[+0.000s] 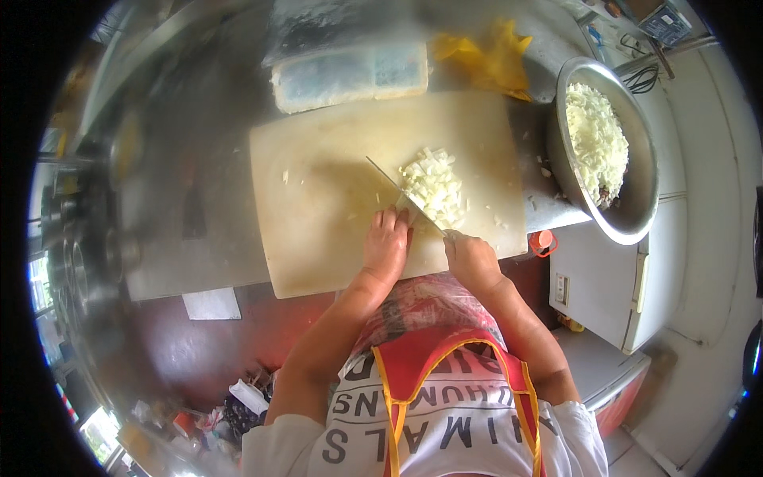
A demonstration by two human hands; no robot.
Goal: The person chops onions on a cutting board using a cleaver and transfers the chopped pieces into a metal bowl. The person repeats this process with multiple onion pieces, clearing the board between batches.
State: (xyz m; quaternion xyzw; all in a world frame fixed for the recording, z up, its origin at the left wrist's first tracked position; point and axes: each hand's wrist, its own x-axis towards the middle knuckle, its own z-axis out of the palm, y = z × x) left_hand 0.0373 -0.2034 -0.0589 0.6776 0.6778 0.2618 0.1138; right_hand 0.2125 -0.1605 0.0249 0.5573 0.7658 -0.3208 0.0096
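A large pale cutting board (322, 197) lies on the metal counter before me. My right hand (474, 256) grips a kitchen knife (396, 186) at its handle, the blade slanting up to the left across the board. To the left of the blade, my left hand (387, 238) presses its fingertips on a pale vegetable piece, mostly hidden by the fingers and the knife. A pile of chopped whitish vegetable (436, 188) lies against the blade's right side. Small scraps are scattered on the board.
At the right, a metal bowl (647, 197) holds a heap of chopped pale vegetable. Behind the board are a wrapped, pale-edged block (351, 77) and a yellow plastic bag (486, 59). An orange-red container (542, 240) is by the board's right corner.
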